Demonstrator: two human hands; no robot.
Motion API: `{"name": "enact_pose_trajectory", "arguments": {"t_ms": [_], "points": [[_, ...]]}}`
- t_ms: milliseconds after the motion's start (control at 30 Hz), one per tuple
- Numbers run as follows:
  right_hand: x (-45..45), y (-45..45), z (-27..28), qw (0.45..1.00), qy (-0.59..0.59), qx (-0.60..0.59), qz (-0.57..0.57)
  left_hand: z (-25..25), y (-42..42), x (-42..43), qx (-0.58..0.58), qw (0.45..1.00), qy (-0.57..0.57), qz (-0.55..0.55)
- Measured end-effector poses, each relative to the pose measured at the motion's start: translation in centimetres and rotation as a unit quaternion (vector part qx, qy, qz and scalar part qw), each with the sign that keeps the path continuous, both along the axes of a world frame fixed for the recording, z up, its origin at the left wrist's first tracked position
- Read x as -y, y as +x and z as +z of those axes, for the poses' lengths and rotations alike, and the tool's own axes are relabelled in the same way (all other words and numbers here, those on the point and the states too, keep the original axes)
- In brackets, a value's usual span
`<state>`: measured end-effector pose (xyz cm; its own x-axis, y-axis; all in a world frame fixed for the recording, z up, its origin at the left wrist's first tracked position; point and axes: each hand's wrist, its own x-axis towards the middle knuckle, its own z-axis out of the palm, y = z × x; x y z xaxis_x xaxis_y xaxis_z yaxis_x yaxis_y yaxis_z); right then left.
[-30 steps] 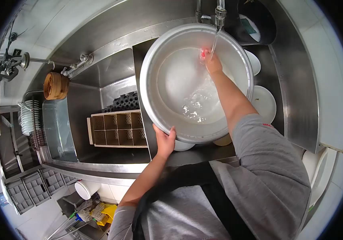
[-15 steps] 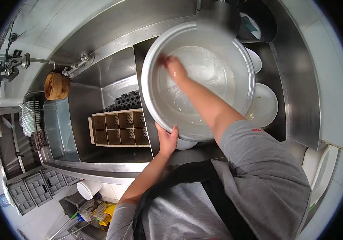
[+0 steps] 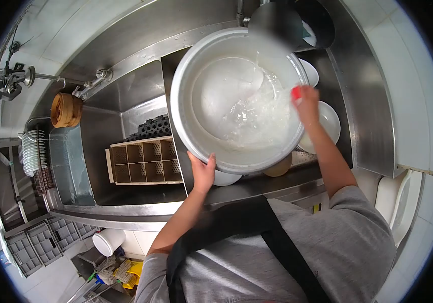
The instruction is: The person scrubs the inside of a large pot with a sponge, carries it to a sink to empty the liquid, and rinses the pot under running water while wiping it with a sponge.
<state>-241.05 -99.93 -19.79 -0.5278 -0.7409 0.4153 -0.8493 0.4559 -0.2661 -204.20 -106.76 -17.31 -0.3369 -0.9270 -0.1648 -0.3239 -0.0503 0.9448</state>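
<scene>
Clearly, the large basin (image 3: 177,101) partly hides white dishes (image 3: 331,121) beside it.

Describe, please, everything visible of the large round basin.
The basin is pale grey, wide-rimmed and metal-looking, with rippling water inside. It stands mouth up over the right sink, partly covering white dishes; its support is hidden. The left hand touches its near-left edge; the blurred right hand overlaps its right rim, contact unclear.
</scene>
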Motion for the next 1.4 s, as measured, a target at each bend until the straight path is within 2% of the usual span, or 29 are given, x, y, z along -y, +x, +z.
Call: {"name": "enact_pose_trajectory", "arguments": {"t_ms": [33, 67, 133, 167, 233, 267, 300, 367, 433, 467, 567, 633, 700, 767, 833, 900, 1033, 1100, 1133, 1200, 1233, 1267, 1400], "points": [[-0.2, -2.1, 1.2, 0.994, -0.072, -0.073, -0.035, 0.2, -0.2, 0.0, 0.001, 1.000, 0.009, 0.008], [-0.5, -4.1, 0.2, 0.994, -0.071, -0.073, -0.040, 0.7, -0.5, -0.1, -0.014, 0.999, 0.026, 0.017], [-0.6, -7.4, -2.7, 0.979, -0.147, 0.118, -0.080, 1.6, -1.2, 0.0, -0.039, 0.998, 0.045, 0.020], [-0.2, -7.7, -3.2, 0.978, -0.151, 0.118, -0.085, 2.1, -1.6, 0.2, -0.063, 0.996, 0.064, 0.030], [1.1, -7.4, -3.5, 0.945, -0.055, 0.299, -0.122, 2.9, -2.1, 0.8, -0.083, 0.993, 0.075, 0.031], [1.6, -7.3, -3.3, 0.943, -0.061, 0.301, -0.125, 3.3, -2.0, 1.3, -0.125, 0.988, 0.090, 0.034], [2.2, -7.2, -3.0, 0.924, -0.039, 0.351, -0.147, 3.7, -1.9, 2.1, -0.167, 0.980, 0.104, 0.036], [2.8, -6.4, -3.0, 0.899, -0.024, 0.403, -0.169, 4.6, -1.4, 3.2, -0.163, 0.982, 0.095, 0.028], [3.7, -5.5, -4.1, 0.846, -0.060, 0.513, -0.134, 6.2, -1.3, 3.9, -0.186, 0.974, 0.123, 0.024], [4.0, -5.9, -6.9, 0.884, -0.032, 0.450, -0.119, 7.1, -1.1, 4.1, -0.156, 0.983, 0.095, 0.017], [3.5, -3.0, -4.7, 0.869, -0.046, 0.474, -0.133, 12.1, -0.9, 4.2, -0.134, 0.988, 0.070, -0.020], [3.4, -1.7, -5.5, 0.868, -0.045, 0.477, -0.132, 15.4, -1.0, 4.2, -0.123, 0.990, 0.014, -0.060], [3.6, -1.0, -6.7, 0.901, -0.070, 0.424, -0.064, 19.1, -1.9, 3.6, -0.112, 0.991, -0.015, -0.075], [3.7, 1.0, -4.4, 0.898, -0.047, 0.429, -0.081, 21.6, -2.7, 3.6, -0.090, 0.990, -0.069, -0.083], [3.5, 2.7, -3.4, 0.892, -0.014, 0.452, 0.004, 24.3, -3.8, 3.8, -0.074, 0.988, -0.095, -0.096], [3.8, 5.6, -4.2, 0.894, -0.014, 0.447, -0.012, 27.1, -5.3, 4.0, -0.092, 0.988, -0.070, -0.104], [3.0, 11.6, -0.4, 0.840, 0.057, 0.529, 0.110, 32.0, -8.4, 4.6, -0.097, 0.976, -0.031, -0.194], [3.3, 14.2, -1.0, 0.838, 0.093, 0.522, 0.132, 34.0, -9.7, 4.4, -0.090, 0.959, -0.001, -0.268], [3.5, 15.3, -1.3, 0.835, 0.087, 0.529, 0.125, 34.7, -10.5, 4.2, -0.096, 0.950, 0.010, -0.295], [3.7, 16.8, -1.3, 0.776, 0.104, 0.596, 0.179, 35.6, -11.9, 3.9, -0.108, 0.934, 0.043, -0.337], [4.3, 17.8, -3.5, 0.775, 0.099, 0.600, 0.175, 35.9, -12.7, 3.4, -0.103, 0.932, 0.044, -0.344], [5.5, 19.0, -7.2, 0.758, 0.063, 0.611, 0.219, 36.3, -13.5, 2.8, -0.099, 0.931, 0.071, -0.344], [4.5, 20.2, -4.5, 0.770, 0.086, 0.574, 0.264, 36.8, -15.7, 1.0, -0.081, 0.921, 0.106, -0.366]]}}
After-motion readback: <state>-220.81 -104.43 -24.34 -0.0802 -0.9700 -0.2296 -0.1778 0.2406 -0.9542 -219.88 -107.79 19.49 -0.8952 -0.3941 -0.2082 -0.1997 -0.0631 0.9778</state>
